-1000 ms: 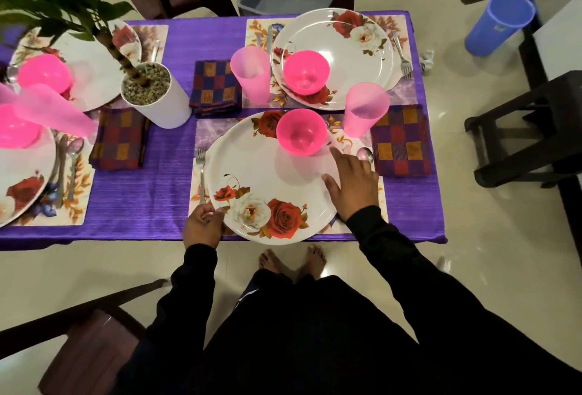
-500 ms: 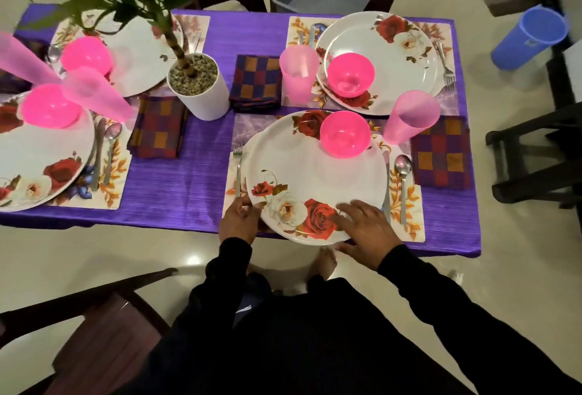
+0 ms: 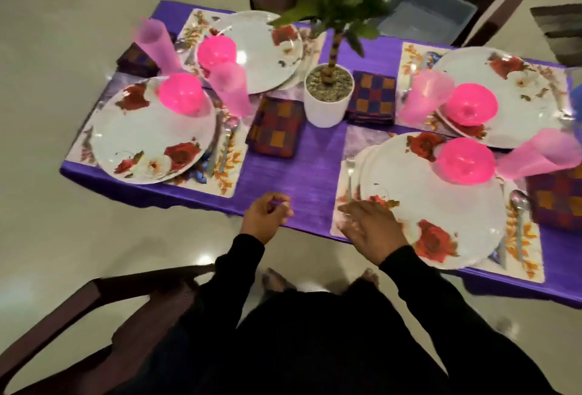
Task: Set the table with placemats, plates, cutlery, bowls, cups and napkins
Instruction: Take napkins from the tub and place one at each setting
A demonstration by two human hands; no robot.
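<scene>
Four place settings lie on the purple tablecloth [image 3: 299,167]. The nearest, at right, has a floral placemat [image 3: 526,256] under a white rose plate [image 3: 441,202]. On that plate sits a pink bowl [image 3: 463,161]. A fork [image 3: 349,174] lies left of it, a spoon [image 3: 519,215] right, with a pink cup [image 3: 535,158] and a checked napkin [image 3: 557,202] beyond. My right hand [image 3: 371,227] hovers with fingers spread over the placemat's near left corner, beside the plate rim. My left hand [image 3: 267,215] hangs loosely curled over the bare cloth at the table edge and holds nothing.
A white plant pot [image 3: 327,101] stands mid-table between two checked napkins [image 3: 275,126]. Another set plate [image 3: 151,133] is at the left. A grey tub [image 3: 431,21] sits on a far chair. A dark wooden chair [image 3: 110,316] is at my near left.
Both hands have come off the near plate. My left hand moved left over bare cloth and my right hand shifted to the plate's left side. The view swung left.
</scene>
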